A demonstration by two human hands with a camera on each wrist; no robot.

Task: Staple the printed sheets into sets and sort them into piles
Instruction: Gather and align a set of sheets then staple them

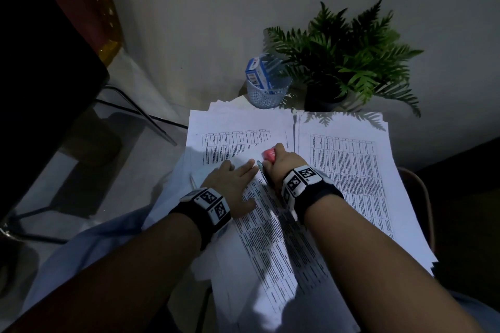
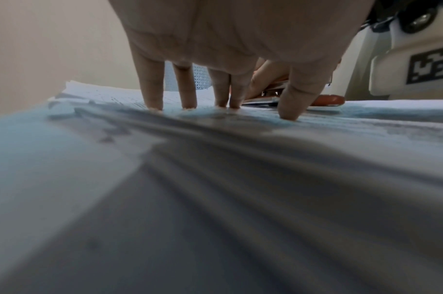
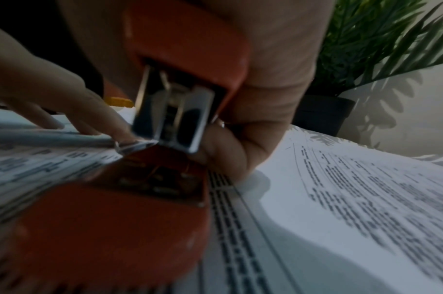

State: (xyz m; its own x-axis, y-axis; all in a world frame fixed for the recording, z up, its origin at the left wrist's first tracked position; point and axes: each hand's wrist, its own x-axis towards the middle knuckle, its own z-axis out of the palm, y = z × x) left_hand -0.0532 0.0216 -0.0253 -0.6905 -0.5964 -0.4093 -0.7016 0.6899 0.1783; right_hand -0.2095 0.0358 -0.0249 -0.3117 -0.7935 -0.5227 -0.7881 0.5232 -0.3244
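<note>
In the head view, a set of printed sheets [image 1: 273, 238] is pinned flat under the left hand [image 1: 234, 184], whose fingers are spread straight, apparently so the pages stay aligned. Just beside it, the red stapler [image 1: 268, 155] is gripped in the curled right hand [image 1: 281, 162] at the set's far corner. Two further piles [image 1: 351, 170] are laid beyond and to the right of the hands, with a mesh cup [image 1: 266, 92] and a potted plant [image 1: 349, 62] farther off.

In the left wrist view, the fingertips [image 2: 153, 103] are seen pressed onto the paper, the stapler lying just past the thumb.

In the right wrist view, the stapler [image 3: 180, 111] is held with its mouth parted around the sheet edge [image 3: 64, 157]; the staple is judged not yet driven.
</note>
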